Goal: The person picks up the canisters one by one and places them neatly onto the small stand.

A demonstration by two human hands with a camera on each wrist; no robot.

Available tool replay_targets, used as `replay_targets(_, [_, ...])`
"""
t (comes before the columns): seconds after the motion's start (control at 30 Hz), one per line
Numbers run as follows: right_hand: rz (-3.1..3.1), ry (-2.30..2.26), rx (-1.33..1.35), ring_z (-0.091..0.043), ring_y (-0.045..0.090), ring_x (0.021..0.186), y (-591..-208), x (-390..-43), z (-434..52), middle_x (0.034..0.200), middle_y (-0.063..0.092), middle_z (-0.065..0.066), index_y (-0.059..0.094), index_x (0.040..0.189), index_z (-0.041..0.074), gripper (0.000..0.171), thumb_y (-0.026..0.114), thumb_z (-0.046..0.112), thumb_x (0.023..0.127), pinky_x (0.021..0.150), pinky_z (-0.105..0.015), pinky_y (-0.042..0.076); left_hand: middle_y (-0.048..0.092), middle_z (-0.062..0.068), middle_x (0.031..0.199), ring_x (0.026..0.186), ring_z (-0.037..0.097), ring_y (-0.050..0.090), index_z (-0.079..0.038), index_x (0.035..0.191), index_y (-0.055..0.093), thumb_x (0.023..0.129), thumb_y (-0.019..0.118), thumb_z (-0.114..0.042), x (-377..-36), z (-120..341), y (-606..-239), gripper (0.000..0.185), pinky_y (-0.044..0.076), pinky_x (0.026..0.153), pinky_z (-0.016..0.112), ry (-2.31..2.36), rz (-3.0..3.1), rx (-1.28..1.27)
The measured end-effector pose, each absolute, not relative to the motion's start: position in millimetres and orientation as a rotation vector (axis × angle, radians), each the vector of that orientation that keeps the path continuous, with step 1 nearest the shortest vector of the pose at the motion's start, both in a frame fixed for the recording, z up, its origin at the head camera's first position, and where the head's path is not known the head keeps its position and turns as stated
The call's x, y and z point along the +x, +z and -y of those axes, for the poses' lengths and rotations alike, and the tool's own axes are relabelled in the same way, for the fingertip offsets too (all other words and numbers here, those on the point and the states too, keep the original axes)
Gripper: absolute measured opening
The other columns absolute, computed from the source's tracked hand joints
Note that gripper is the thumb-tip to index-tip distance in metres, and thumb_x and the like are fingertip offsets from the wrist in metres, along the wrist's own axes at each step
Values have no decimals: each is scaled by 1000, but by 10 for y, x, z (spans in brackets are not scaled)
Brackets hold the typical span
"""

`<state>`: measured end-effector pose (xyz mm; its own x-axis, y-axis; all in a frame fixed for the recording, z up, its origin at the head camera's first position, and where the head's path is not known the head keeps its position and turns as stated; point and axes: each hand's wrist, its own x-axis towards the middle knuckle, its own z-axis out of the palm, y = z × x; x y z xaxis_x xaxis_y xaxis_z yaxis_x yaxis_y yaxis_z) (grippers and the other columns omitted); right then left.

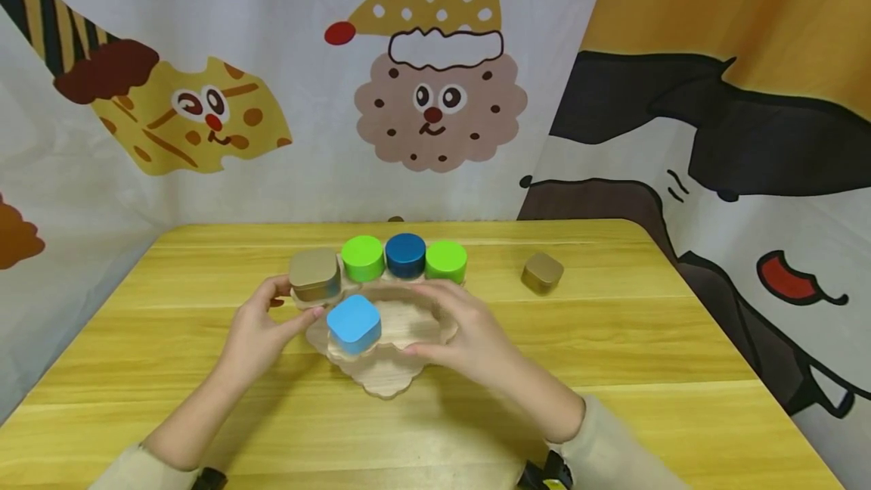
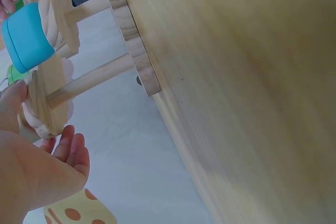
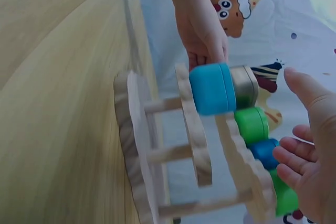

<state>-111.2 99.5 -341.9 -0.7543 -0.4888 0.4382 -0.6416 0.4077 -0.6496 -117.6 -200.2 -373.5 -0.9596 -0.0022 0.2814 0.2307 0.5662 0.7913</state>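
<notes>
A tiered wooden stand (image 1: 386,383) with a scalloped edge stands on the table. Its upper shelf bears a gold square tin (image 1: 314,271) at the left end, then a green round tin (image 1: 363,258), a dark blue tin (image 1: 405,254) and another green tin (image 1: 447,261). On the lower front shelf sits a light blue square tin (image 1: 354,322). My left hand (image 1: 252,335) pinches the upper shelf's left end, thumb on top and fingers beneath in the left wrist view. Beside the stand's right side, my right hand (image 1: 479,327) has its fingers spread and holds nothing.
Another gold tin (image 1: 542,273) lies apart on the wooden table (image 1: 612,399), right of the stand. Behind the table hangs a cloth (image 1: 272,187) printed with cartoon biscuits. Wooden posts (image 2: 92,80) join the stand's shelves to its base.
</notes>
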Motion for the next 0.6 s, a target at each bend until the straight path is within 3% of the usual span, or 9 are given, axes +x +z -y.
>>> replay_targets(0.33, [2368,1245,983,-26,53,118,-3488,-1134,-1386,127,58,-9,57,127,2,71,89,14,65,99,-39,42,57,16,118,108,32,48,3,122,51,83,76,-31,-1172,2004,-3748,58,36,91,51,-1351,2556,-183])
replay_targets(0.6, [2390,1176,888,-25,53,117,-3550,-1173,-1657,127,58,-8,58,126,2,65,87,15,69,97,-42,43,58,16,118,107,32,49,3,123,52,83,77,-31,-1183,2006,-3748,58,36,90,48,-1343,2552,-188])
